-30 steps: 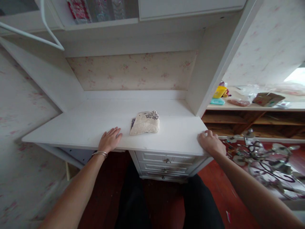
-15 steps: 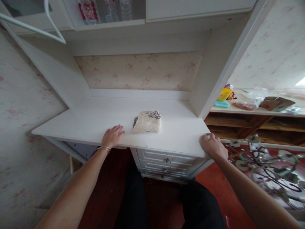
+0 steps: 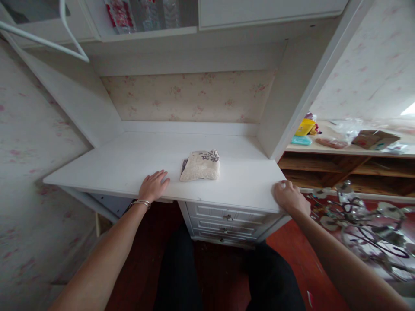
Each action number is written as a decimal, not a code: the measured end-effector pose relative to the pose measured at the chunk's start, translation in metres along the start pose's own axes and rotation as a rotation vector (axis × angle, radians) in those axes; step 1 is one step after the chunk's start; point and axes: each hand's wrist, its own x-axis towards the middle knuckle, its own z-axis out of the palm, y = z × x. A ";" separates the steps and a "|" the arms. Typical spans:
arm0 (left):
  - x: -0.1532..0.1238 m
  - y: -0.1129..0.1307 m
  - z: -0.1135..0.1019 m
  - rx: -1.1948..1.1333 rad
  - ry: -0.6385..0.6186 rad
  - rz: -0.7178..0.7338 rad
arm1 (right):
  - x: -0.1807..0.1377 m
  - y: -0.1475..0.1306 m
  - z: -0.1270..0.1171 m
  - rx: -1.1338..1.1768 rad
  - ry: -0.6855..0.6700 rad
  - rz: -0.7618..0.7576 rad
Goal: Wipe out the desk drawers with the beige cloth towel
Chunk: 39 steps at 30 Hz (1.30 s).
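Note:
My left hand (image 3: 154, 185) lies flat near the front edge of the white desk (image 3: 106, 164), fingers stretched out and holding nothing. To its right, apart from it, rests a folded beige cloth (image 3: 201, 166) with a dark leaf-like pattern at one corner and a dark patch at its left side. At the desk's right front corner, my right hand (image 3: 290, 196) is closed, its fingers curled down against the top. A small whitish spot shows between those fingers; whether it is a held thing or the desk behind cannot be told.
Drawers (image 3: 228, 218) with small knobs sit below the desk. Overhead, a shelf (image 3: 149, 33) carries clear packages, and a white metal bar (image 3: 45, 43) juts in at upper left. At right stand a wooden shelf unit (image 3: 343, 166) with bags and a box, and a chandelier (image 3: 372, 224).

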 end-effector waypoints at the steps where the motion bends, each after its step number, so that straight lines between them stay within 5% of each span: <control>1: -0.001 0.000 0.000 0.002 0.033 0.012 | -0.001 0.000 0.000 -0.001 -0.002 -0.001; 5: -0.018 0.011 -0.001 0.039 0.253 0.046 | -0.002 -0.001 -0.001 0.000 -0.003 -0.002; 9: -0.062 0.061 -0.003 0.005 0.350 0.187 | 0.000 0.001 0.000 -0.003 0.012 -0.009; 13: -0.111 0.141 0.018 -0.307 0.063 0.518 | 0.001 0.001 0.001 0.002 0.021 -0.004; 17: -0.134 0.211 0.060 -0.536 -0.250 0.366 | 0.002 0.002 0.002 -0.004 0.021 0.007; 20: -0.138 0.243 0.088 -0.564 -0.418 0.296 | 0.002 0.003 0.003 -0.006 0.027 0.001; 24: -0.136 0.257 0.103 -0.572 -0.420 0.216 | 0.004 0.004 0.004 0.004 0.031 -0.005; 39: -0.126 0.253 0.111 -0.617 -0.377 0.208 | 0.005 0.004 0.002 0.019 0.032 0.001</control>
